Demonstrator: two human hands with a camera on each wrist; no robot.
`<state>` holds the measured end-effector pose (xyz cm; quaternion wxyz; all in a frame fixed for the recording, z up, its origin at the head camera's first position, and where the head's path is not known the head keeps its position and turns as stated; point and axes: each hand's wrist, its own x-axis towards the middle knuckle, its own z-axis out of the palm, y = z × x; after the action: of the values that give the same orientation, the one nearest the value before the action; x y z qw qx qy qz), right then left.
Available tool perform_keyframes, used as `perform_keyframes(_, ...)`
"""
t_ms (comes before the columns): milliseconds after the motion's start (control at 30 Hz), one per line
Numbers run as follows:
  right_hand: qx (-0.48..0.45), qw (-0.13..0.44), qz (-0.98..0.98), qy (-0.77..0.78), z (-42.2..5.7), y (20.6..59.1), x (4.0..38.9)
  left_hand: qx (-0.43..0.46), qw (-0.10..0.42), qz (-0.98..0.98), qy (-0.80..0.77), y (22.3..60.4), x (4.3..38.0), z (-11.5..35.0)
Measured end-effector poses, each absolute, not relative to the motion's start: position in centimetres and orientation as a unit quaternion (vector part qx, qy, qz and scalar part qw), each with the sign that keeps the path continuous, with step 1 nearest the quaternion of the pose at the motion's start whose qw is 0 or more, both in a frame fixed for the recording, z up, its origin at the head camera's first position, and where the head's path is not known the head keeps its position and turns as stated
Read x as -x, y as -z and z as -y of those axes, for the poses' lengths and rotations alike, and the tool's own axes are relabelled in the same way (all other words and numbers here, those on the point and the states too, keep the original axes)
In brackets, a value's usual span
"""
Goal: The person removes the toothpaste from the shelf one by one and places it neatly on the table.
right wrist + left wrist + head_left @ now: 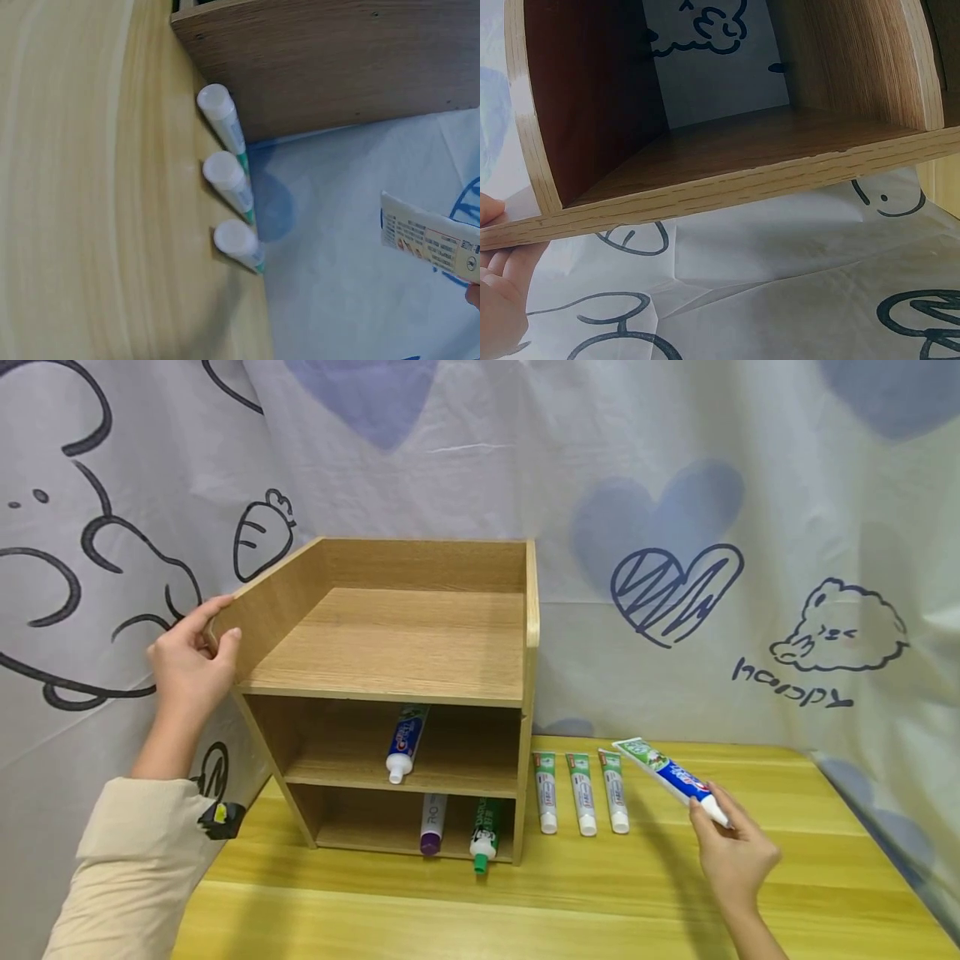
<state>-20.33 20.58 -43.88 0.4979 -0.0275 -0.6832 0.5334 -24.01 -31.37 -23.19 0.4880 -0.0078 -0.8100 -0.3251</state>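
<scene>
Beige sleeve [127, 860] comes up at the lower left, and just beyond it the left hand [193, 664] grips the side edge of a wooden shelf [405, 643] between thumb and fingers. Well to its right, the right hand [738, 860] pinches a blue-and-green toothpaste tube [670, 777] near the capped end, clear of the counter [600, 902], its flat end pointing up and left.

Left of the right hand, three green-and-white tubes [582, 793] lie side by side on the counter, caps toward the person, just beside the shelf (neither hand touches them). Farther left of that hand, and below and right of the left one, a blue tube [407, 735] sits in the middle compartment [465, 768], while a purple-capped tube [433, 822] and a green tube [485, 827] sit in the bottom compartment [367, 841].

By my reading the work is partway: three tubes are inside the shelf, while the pinched one and the row of three have no compartment yet.
</scene>
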Motion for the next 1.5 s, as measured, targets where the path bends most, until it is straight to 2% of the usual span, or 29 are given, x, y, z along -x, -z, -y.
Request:
perform_keyframes(300, 0.054, 0.522, 0.682, -0.509, -20.6, 45.7, 21.6, 0.008, 0.495, 0.809, 0.318, 23.3, 24.2, 31.5)
perform_keyframes(700, 0.048, 0.524, 0.706, -0.474, -20.8, 47.4, 23.3, 0.01, 0.492, 0.808, 0.325, 23.1, 24.0, 31.3)
perform_keyframes(1267, 0.083, 0.507, 0.744, -0.427, -21.2, 50.7, 25.4, 0.02, 0.494, 0.805, 0.326, 23.2, 24.0, 31.2)
perform_keyframes(1500, 0.104, 0.479, 0.764, -0.419, -21.5, 51.3, 25.8, 0.016, 0.495, 0.804, 0.329, 23.2, 24.0, 31.2)
